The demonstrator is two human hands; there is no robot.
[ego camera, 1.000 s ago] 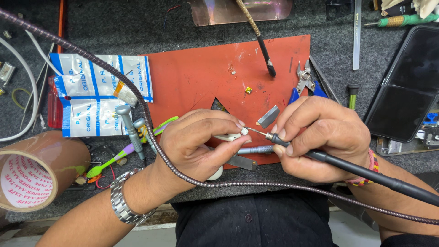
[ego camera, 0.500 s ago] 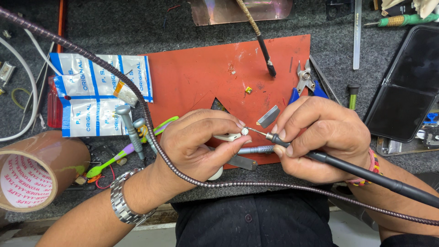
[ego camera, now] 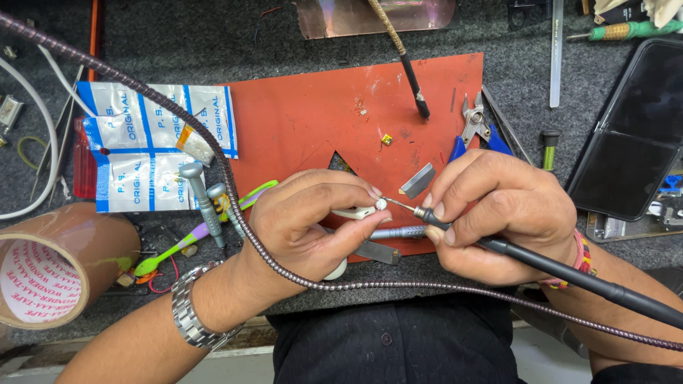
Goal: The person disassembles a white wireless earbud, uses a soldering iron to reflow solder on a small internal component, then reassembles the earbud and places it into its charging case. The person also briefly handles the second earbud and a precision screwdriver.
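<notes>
Far out beyond the left hand (ego camera: pixel 306 224), a roll of brown tape (ego camera: pixel 53 267) lies on its side on the desk (ego camera: pixel 178 43), and blue-and-white packets (ego camera: pixel 153 153) sit just above the wrist with its metal watch (ego camera: pixel 196 313). A green-handled brush (ego camera: pixel 178 245) and grey screwdrivers (ego camera: pixel 199 199) lie close behind the knuckles.

The left hand is curled shut, thumb and forefinger pinched on a small white part (ego camera: pixel 363 211), holding it up off the red mat (ego camera: pixel 334 121) and turned toward the other hand, probably so the work spot faces the tool. A ribbed dark cable (ego camera: pixel 235 192) drapes across the back of this hand.

The right hand (ego camera: pixel 498 213) is closed pen-fashion around a slim black soldering iron (ego camera: pixel 541 263); its fine tip (ego camera: pixel 398 205) touches the white part, or very nearly does. The low grip near the tip likely steadies it. Under both hands lies a grey metal tool (ego camera: pixel 398 232), and a small grey blade (ego camera: pixel 417 180) rests just above the fingertips. Beyond the right hand are blue-handled cutters (ego camera: pixel 473 128), then a dark phone (ego camera: pixel 633 135) further right.
</notes>
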